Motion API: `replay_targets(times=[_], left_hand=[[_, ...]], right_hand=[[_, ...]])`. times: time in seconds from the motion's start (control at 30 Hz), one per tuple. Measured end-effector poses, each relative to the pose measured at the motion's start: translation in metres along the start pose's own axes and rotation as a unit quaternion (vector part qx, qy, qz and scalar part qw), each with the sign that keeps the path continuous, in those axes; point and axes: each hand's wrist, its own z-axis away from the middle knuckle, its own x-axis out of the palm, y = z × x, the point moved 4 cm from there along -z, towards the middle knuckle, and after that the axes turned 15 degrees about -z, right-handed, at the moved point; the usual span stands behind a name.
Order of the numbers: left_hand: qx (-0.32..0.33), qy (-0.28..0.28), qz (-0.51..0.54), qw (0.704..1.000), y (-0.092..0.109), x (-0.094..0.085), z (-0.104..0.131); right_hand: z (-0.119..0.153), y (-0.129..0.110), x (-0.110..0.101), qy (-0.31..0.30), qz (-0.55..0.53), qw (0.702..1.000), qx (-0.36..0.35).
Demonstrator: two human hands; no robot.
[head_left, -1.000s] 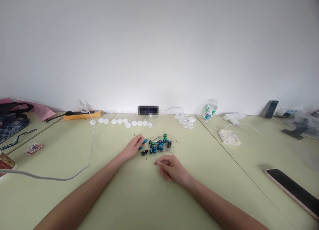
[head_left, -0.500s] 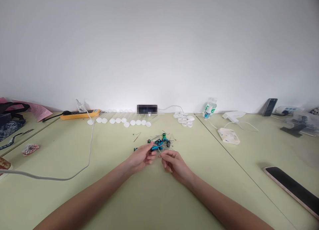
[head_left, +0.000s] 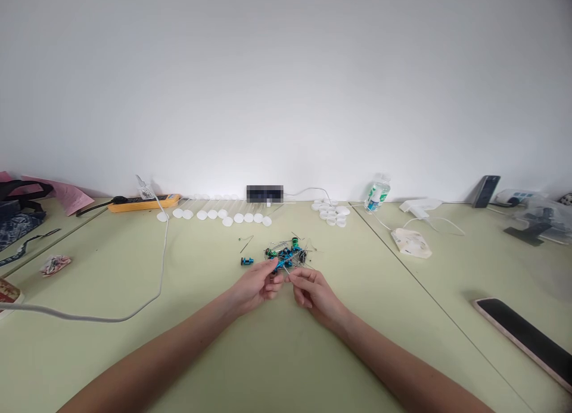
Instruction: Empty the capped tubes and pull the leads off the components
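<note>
A small heap of blue, green and black capacitors with thin wire legs (head_left: 288,255) lies mid-table. My left hand (head_left: 259,285) pinches a blue capacitor (head_left: 277,264) at the heap's near edge. My right hand (head_left: 315,294) sits right beside it, fingers curled around thin wire legs; the two hands' fingertips almost touch. One blue capacitor (head_left: 246,261) lies apart to the left of the heap.
A row of clear tubes with white caps (head_left: 223,216) and loose white caps (head_left: 333,215) lie near the wall. A yellow power strip (head_left: 143,204), white cable (head_left: 163,264), bottle (head_left: 378,195), white mask (head_left: 411,244) and a dark phone (head_left: 522,338) at right.
My left hand came back from the heap's left side to meet my right hand, carrying a blue capacitor. My right hand shifted slightly forward toward the heap.
</note>
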Motion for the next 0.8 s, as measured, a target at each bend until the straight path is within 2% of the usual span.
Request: replay_targets(times=[0.3,0.53,0.6,0.67,0.8], left_hand=[[0.011,0.003,-0.029,1.000,-0.001,0.001,0.000],[0.083,0.036,-0.159,0.983,0.002,0.002,0.002],[0.098,0.044,-0.195,0.975,0.003,0.001,0.002],[0.099,0.049,-0.223,0.968,0.002,0.001,0.002],[0.111,0.066,-0.274,0.953,0.002,0.002,0.004]], right_hand=[[0.001,0.000,0.000,-0.002,0.005,1.000,0.000],[0.002,-0.001,0.000,-0.012,0.021,1.000,0.007],[0.003,-0.002,0.001,-0.012,0.062,0.998,0.003],[0.005,-0.004,0.002,-0.003,0.152,0.988,-0.033],[0.011,-0.012,0.004,0.057,0.361,0.918,-0.157]])
